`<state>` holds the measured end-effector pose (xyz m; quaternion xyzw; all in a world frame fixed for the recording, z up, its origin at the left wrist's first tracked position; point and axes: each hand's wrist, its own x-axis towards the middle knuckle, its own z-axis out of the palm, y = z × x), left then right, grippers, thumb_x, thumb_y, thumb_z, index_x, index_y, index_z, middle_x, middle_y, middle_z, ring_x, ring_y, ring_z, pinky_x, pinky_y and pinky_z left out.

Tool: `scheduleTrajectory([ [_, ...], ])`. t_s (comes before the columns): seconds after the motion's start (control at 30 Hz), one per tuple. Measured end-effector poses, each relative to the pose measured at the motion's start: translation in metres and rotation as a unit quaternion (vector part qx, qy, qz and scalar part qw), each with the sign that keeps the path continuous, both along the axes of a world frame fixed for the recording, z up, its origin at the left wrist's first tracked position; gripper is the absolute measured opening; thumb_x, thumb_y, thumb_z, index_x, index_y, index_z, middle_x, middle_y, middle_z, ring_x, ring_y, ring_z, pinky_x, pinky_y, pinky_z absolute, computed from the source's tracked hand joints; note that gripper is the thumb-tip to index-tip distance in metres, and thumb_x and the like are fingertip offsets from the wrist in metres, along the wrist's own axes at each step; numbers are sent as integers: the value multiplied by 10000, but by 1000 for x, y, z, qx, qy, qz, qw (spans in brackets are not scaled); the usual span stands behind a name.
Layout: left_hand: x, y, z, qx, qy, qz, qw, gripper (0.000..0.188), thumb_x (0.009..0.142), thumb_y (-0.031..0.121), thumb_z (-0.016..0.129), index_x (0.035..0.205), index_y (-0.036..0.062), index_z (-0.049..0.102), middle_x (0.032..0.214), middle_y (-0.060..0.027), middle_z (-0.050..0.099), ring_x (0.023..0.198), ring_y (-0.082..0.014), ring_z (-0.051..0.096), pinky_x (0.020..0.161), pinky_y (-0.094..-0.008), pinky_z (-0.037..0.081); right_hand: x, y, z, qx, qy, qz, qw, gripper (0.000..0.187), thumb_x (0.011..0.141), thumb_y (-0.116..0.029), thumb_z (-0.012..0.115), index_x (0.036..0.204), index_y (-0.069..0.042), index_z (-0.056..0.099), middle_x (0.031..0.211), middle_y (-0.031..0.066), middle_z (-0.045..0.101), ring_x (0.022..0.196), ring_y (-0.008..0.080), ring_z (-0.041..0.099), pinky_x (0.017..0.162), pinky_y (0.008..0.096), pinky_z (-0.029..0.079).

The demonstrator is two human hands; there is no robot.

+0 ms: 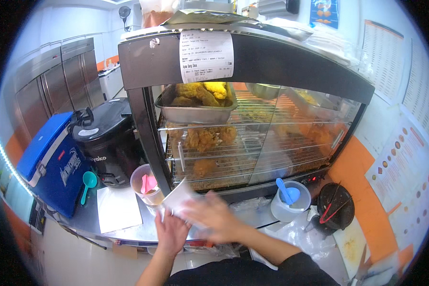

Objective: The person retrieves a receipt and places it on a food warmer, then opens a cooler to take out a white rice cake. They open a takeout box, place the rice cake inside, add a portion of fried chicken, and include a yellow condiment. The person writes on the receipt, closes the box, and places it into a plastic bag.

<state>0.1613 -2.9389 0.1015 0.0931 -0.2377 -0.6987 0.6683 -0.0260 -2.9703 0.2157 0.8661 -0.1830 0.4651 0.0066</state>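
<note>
A white piece of paper (179, 194), smeared by motion, stands tilted in front of the food warmer (202, 196). My left hand (170, 232) grips its lower edge. Beside it, my right hand (217, 220) reaches across from the right, close to the paper. Motion blurs the right fingers, so whether they hold the paper cannot be made out. A stack of white paper (118, 209) lies on the metal counter left of my hands. Between the stack and the warmer sits a tub (147, 186) with a pink scoop (149, 183).
Fried chicken (200, 138) lies on the warmer's wire racks and in a metal tray (198, 114). A printed slip (207, 57) hangs on its top. To the left stand a black cooker (105, 143) and blue cooler bag (57, 164); to the right, a tub with blue scoops (291, 202) and red-handled tongs (326, 214).
</note>
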Motion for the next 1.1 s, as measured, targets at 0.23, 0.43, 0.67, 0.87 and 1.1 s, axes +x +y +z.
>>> scheduleTrajectory([
  [0.23, -36, -23, 1, 120, -115, 4, 986, 535, 974, 479, 297, 1297, 77, 438, 1214, -123, 531, 1092, -255, 531, 956, -404, 399, 9, -11, -49, 28, 16, 74, 997, 541, 845, -332, 581, 1343, -130, 519, 1367, 167, 506, 1257, 333, 490, 1051, 533, 316],
  [0.43, -67, -32, -12, 87, -191, 41, 977, 459, 968, 453, 355, 1169, 64, 494, 1042, -99, 557, 928, -240, 557, 803, -376, 423, 38, -11, -78, 97, 9, -6, 995, 600, 906, -534, 414, 1352, -150, 531, 1491, 153, 365, 1359, 311, 378, 1105, 557, 169],
  [0.67, -55, -50, -3, -60, -478, 217, 849, 402, 961, 422, 423, 1019, 48, 560, 841, -71, 587, 736, -222, 588, 625, -344, 452, 31, -7, -61, 268, -179, 234, 918, 545, 954, -497, 361, 1292, -130, 581, 1539, 177, 256, 1424, 375, 220, 1149, 497, 95],
  [0.87, 25, -54, 7, -75, -545, 267, 792, 415, 950, 453, 459, 1046, 54, 526, 794, -82, 604, 593, -198, 606, 477, -308, 470, -75, -18, 38, 47, -39, 74, 995, 291, 831, -64, 604, 1112, -109, 662, 1253, 139, 588, 1201, 291, 548, 1015, 394, 428],
  [1.1, 74, -26, -19, 59, -341, 271, 898, 570, 941, 499, 381, 1353, 111, 314, 822, -166, 577, 536, -253, 597, 438, -336, 500, -245, -77, 246, -281, -133, -438, 844, 325, 858, -1, 484, 1154, -18, 617, 1113, 141, 637, 1046, 252, 605, 940, 350, 444],
])
